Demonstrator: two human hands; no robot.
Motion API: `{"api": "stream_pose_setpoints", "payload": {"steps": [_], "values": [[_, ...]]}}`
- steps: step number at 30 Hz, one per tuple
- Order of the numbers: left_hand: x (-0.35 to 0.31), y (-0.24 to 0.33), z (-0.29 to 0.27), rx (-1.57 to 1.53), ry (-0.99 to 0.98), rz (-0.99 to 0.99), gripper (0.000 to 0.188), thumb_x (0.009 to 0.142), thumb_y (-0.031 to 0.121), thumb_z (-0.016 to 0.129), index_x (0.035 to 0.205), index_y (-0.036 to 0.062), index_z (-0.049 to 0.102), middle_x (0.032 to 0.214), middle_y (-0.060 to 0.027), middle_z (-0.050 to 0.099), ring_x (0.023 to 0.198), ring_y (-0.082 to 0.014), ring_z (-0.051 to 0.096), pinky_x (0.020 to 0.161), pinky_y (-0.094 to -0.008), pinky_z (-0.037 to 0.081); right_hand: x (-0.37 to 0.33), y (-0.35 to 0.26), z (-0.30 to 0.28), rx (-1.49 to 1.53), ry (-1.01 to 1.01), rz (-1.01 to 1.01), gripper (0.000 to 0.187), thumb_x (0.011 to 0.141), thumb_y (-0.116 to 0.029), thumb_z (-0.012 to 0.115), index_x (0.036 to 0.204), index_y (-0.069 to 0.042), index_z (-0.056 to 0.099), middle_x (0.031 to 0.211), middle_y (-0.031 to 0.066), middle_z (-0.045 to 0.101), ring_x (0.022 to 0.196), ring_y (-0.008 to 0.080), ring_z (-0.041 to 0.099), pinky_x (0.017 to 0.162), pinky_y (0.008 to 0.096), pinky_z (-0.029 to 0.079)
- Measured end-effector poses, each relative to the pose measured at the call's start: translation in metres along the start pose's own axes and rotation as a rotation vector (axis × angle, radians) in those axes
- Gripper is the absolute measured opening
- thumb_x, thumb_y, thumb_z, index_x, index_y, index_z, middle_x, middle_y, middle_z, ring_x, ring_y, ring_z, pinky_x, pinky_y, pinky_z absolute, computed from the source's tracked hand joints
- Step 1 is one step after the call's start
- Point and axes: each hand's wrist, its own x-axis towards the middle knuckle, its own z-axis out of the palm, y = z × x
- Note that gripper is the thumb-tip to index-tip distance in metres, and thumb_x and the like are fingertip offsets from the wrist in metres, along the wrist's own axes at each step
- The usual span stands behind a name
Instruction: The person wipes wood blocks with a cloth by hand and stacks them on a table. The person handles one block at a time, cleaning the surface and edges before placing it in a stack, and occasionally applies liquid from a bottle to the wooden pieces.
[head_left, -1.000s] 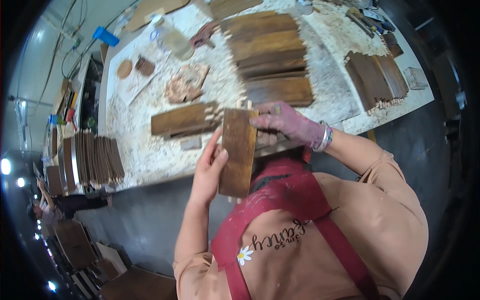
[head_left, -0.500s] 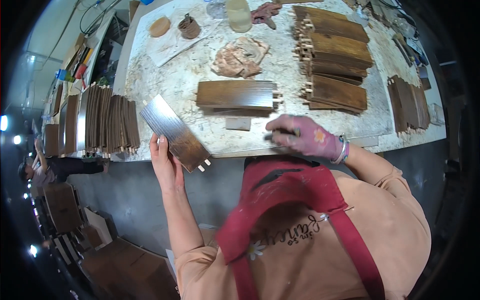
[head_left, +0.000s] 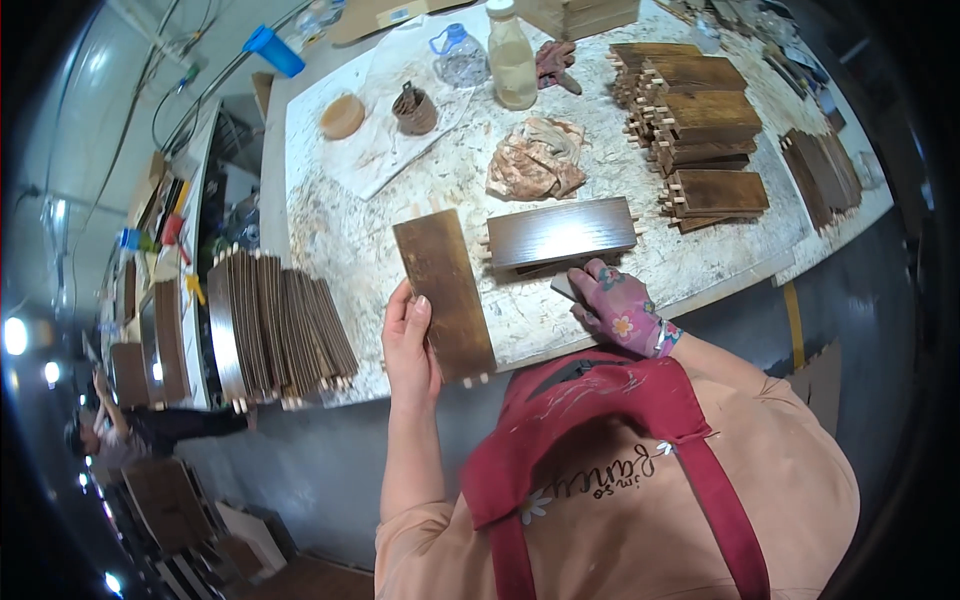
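Note:
My bare left hand (head_left: 408, 345) is closed on a brown-stained wooden board (head_left: 445, 295), thumb across its face and fingers behind it. Short pale dowels stick out of both ends of this board, held tilted up at the table's front edge. In a pink-purple floral glove, my right hand (head_left: 618, 305) is closed on a small grey flat block (head_left: 563, 288) at the table surface. Just beyond it lies a short stack of dark boards (head_left: 562, 232), the top one glossy with reflected light. The undersides of the right fingers are hidden.
Stacked doweled boards (head_left: 712, 118) stand at the right, and a row of boards on edge (head_left: 275, 325) at the left. Farther back are a crumpled stained cloth (head_left: 538, 160), a stained cup (head_left: 414, 110), a bottle of pale liquid (head_left: 512, 65) and a dark glove (head_left: 556, 66).
My left hand has turned the board more upright, and a duller face shows. My right hand has come down onto the grey block, which lay loose before. The whole view has shifted.

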Motion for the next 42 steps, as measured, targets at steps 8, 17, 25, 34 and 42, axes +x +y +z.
{"api": "stream_pose_setpoints", "payload": {"steps": [8,17,25,34,42], "values": [[0.043,0.005,-0.007,0.135,-0.203,-0.108,0.037,0.098,0.011,0.053,0.134,0.0009,0.049,0.123,-0.0116,0.061,0.111,-0.0186,0.059,0.096,-0.0325,0.049,-0.019,-0.014,0.004,-0.041,0.182,0.182,0.036,0.083,-0.023,0.066,0.113,-0.006,0.056,0.106,0.0142,0.055,0.096,0.0316,0.059,0.075,0.044,0.051],[0.109,0.029,0.055,0.956,-0.655,0.085,0.041,0.093,0.013,0.062,0.133,0.0058,0.057,0.118,-0.0134,0.067,0.108,-0.0151,0.06,0.095,-0.0279,0.045,-0.04,-0.012,-0.038,1.154,0.257,0.378,0.049,0.093,-0.037,0.064,0.127,-0.002,0.058,0.1,0.004,0.063,0.088,0.0099,0.056,0.074,0.0256,0.048],[0.131,-0.012,0.115,1.349,-1.005,0.633,0.037,0.089,0.022,0.065,0.119,0.0019,0.064,0.115,-0.0192,0.062,0.108,-0.0372,0.058,0.096,-0.0418,0.046,-0.046,0.007,-0.064,1.557,0.423,0.396,0.063,0.094,-0.045,0.06,0.136,0.001,0.049,0.103,0.0031,0.061,0.085,0.0093,0.056,0.071,0.0244,0.046],[0.108,-0.033,0.114,1.407,-0.911,0.704,0.08,0.075,0.04,0.077,0.136,-0.0009,0.047,0.114,-0.0208,0.064,0.101,-0.0356,0.064,0.085,-0.0461,0.051,0.001,0.029,-0.082,0.819,0.452,0.407,0.048,0.096,-0.038,0.056,0.124,0.001,0.059,0.106,0.0072,0.064,0.091,0.0142,0.058,0.081,0.0275,0.048],[0.108,-0.033,0.115,1.412,-0.916,0.591,0.073,0.078,0.035,0.074,0.137,0.0009,0.048,0.122,-0.0231,0.061,0.107,-0.0386,0.061,0.091,-0.0438,0.049,0.006,0.034,-0.085,0.677,0.412,0.353,0.054,0.094,-0.045,0.058,0.12,0.003,0.062,0.109,0.0161,0.067,0.102,0.0233,0.063,0.09,0.033,0.048]]}}
